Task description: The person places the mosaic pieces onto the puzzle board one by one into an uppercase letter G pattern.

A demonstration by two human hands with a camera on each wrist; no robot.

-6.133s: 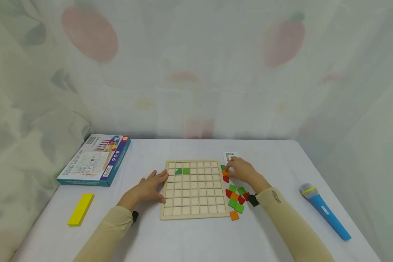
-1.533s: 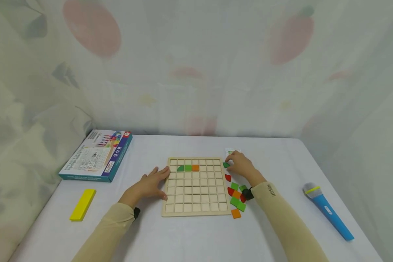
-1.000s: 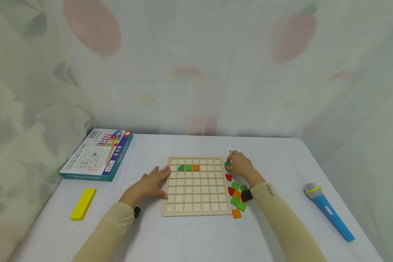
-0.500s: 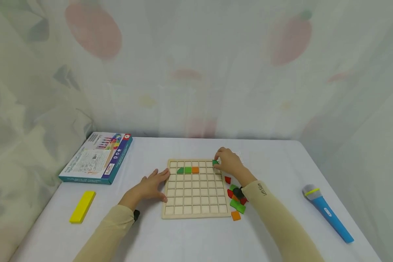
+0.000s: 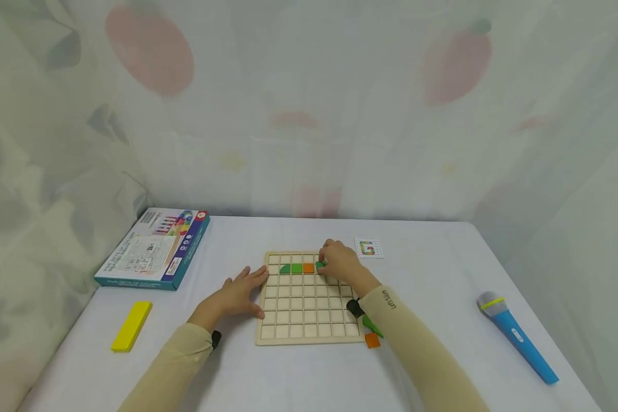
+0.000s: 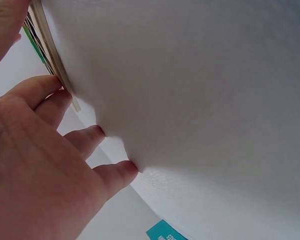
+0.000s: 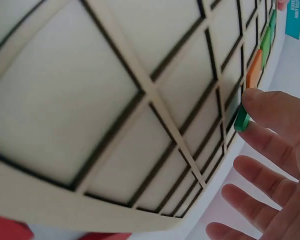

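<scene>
A wooden grid board (image 5: 309, 331) lies on the white table. Its second row holds a green quarter-round piece (image 5: 284, 268), a green square (image 5: 296, 268) and an orange square (image 5: 308, 268). My right hand (image 5: 327, 262) pinches a green piece (image 5: 319, 265) just right of the orange square. In the right wrist view this green piece (image 7: 241, 121) stands tilted over a cell under a fingertip (image 7: 262, 102), beside the orange square (image 7: 254, 69). My left hand (image 5: 239, 292) lies flat on the table with straight fingers (image 6: 92, 137) against the board's left edge (image 6: 52, 60).
Loose pieces, an orange one (image 5: 372, 340) and a green one (image 5: 372, 326), lie by the board's right front corner under my forearm. A pattern card (image 5: 369, 248) sits back right. A game box (image 5: 154, 249), a yellow block (image 5: 131, 325) and a blue toy microphone (image 5: 517, 337) lie farther out.
The orange square has been added to the row. My right hand then picked up a green piece by the card and carried it left onto the board. The left hand stayed put.
</scene>
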